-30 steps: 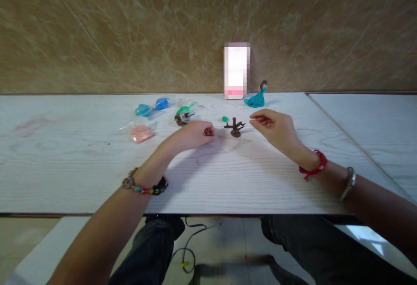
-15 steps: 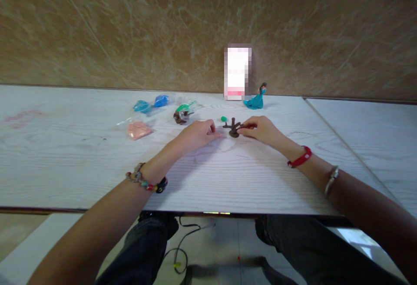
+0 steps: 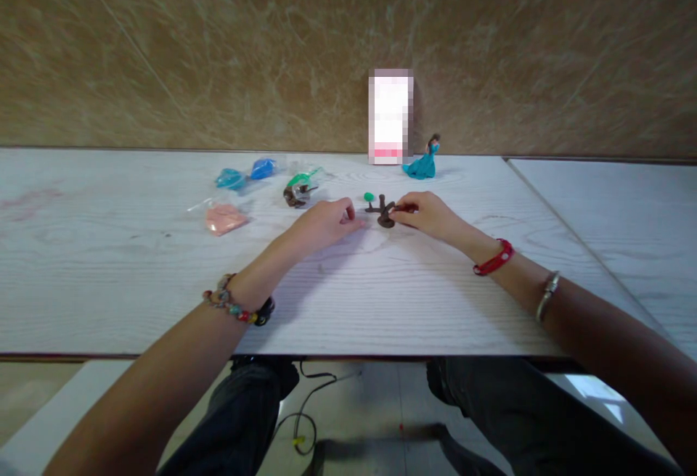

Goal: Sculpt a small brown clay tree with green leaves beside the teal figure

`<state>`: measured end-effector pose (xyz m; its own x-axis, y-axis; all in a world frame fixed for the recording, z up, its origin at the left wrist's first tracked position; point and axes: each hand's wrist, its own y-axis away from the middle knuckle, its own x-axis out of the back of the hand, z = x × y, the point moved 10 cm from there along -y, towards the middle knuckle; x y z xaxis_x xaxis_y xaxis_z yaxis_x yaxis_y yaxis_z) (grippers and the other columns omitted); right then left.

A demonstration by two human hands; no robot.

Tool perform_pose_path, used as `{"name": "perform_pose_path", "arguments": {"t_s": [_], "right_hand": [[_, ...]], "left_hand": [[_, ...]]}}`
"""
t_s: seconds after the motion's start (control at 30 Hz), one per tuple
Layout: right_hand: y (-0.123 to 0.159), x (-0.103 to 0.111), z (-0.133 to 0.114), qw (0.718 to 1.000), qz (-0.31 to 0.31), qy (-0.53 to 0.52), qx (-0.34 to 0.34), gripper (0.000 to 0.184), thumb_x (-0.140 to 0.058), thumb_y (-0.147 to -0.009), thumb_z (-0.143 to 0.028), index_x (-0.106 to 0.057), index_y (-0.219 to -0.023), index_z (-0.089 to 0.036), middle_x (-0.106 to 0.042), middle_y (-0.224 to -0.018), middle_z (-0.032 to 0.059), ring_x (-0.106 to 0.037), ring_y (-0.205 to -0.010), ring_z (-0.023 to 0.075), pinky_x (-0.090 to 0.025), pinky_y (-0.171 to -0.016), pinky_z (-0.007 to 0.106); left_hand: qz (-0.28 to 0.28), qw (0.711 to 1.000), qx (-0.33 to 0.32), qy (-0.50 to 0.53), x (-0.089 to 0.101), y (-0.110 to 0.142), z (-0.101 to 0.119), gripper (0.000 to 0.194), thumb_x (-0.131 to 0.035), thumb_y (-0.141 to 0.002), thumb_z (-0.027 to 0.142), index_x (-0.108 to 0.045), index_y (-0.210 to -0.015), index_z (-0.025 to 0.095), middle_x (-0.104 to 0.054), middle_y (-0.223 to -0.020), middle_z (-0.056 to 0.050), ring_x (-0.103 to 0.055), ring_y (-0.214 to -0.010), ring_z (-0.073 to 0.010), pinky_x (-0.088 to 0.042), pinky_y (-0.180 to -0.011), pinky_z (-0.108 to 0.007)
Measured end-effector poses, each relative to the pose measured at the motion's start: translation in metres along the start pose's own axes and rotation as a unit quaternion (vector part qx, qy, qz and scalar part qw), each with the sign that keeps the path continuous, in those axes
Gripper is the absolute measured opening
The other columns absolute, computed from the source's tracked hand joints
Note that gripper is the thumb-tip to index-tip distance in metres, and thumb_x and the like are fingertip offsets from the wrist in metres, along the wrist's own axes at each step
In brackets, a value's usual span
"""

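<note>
A small brown clay tree [image 3: 385,216] with stubby branches stands upright on the white table. My right hand [image 3: 425,211] pinches its right-hand branch between thumb and fingertips. Just left of the tree is my left hand [image 3: 332,223], fingers apart and slightly curled, with nothing visible in them and a small gap to the branches. Behind the tree's left branch lies a little green lump of clay [image 3: 369,197]. A clay figure in a teal dress [image 3: 422,164] stands farther back on the right.
Clay in clear bags lies left: pink [image 3: 224,220], teal [image 3: 231,179], blue [image 3: 263,168], green [image 3: 302,178] and brown [image 3: 295,196]. A phone with a blurred bright screen [image 3: 390,119] leans on the marble wall [image 3: 218,48]. The table's front edge [image 3: 348,354] is near my legs.
My right hand has moved left to the tree and closed on its right branch. My left hand has come slightly nearer the tree, its fingers opening a little.
</note>
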<state>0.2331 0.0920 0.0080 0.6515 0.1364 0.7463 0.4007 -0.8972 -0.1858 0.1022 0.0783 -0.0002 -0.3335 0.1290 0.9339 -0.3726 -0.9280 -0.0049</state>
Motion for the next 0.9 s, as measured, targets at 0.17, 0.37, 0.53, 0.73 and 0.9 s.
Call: {"name": "perform_pose_path", "arguments": {"t_s": [0.17, 0.37, 0.53, 0.73, 0.9], "right_hand": [[-0.001, -0.001, -0.001, 1.0, -0.006, 0.011, -0.002, 0.015, -0.056, -0.072, -0.024, -0.065, -0.068, -0.013, -0.059, -0.062, 0.0019, -0.048, -0.059, 0.0109, -0.036, -0.056, 0.024], [0.002, 0.001, 0.0, 1.0, -0.009, -0.008, -0.01, 0.015, -0.062, -0.067, -0.026, -0.068, -0.072, -0.013, -0.062, -0.064, 0.002, -0.05, -0.059, 0.0111, -0.038, -0.056, 0.024], [0.006, 0.002, 0.007, 0.999, -0.029, -0.014, -0.026, 0.018, -0.064, -0.066, -0.027, -0.069, -0.077, -0.013, -0.063, -0.065, 0.0026, -0.051, -0.058, 0.0109, -0.039, -0.055, 0.024], [0.018, 0.012, 0.011, 0.997, -0.052, 0.043, -0.035, 0.009, -0.063, -0.066, -0.022, -0.069, -0.067, -0.016, -0.064, -0.064, 0.0022, -0.052, -0.057, 0.0112, -0.037, -0.053, 0.024], [0.03, 0.011, 0.0, 0.989, -0.087, 0.122, -0.017, 0.007, -0.061, -0.067, -0.02, -0.067, -0.063, -0.017, -0.06, -0.056, -0.0006, -0.048, -0.051, 0.0094, -0.032, -0.05, 0.022]], "left_hand": [[0.002, 1.0, -0.006, 0.009, 0.0, 0.0, 0.0, 0.037, -0.046, -0.075, 0.051, -0.055, -0.084, 0.017, -0.06, -0.067, -0.004, -0.053, -0.061, -0.0161, -0.032, -0.053, -0.024], [-0.006, 1.0, -0.004, 0.009, 0.001, 0.001, 0.001, 0.035, -0.046, -0.076, 0.049, -0.055, -0.083, 0.016, -0.06, -0.069, -0.004, -0.053, -0.063, -0.0158, -0.033, -0.053, -0.024], [-0.039, 0.999, -0.004, 0.036, 0.003, 0.002, -0.002, 0.032, -0.05, -0.073, 0.046, -0.054, -0.082, 0.016, -0.06, -0.068, -0.003, -0.053, -0.062, -0.0144, -0.036, -0.055, -0.024], [-0.103, 0.993, -0.015, 0.047, 0.001, 0.007, -0.003, 0.02, -0.056, -0.066, 0.036, -0.055, -0.072, 0.017, -0.057, -0.062, 0.001, -0.051, -0.06, -0.0126, -0.036, -0.056, -0.022], [-0.078, 0.997, -0.011, 0.025, 0.003, 0.007, 0.002, 0.019, -0.053, -0.07, 0.036, -0.055, -0.067, 0.017, -0.056, -0.061, 0.001, -0.05, -0.061, -0.0131, -0.035, -0.056, -0.023]]}}
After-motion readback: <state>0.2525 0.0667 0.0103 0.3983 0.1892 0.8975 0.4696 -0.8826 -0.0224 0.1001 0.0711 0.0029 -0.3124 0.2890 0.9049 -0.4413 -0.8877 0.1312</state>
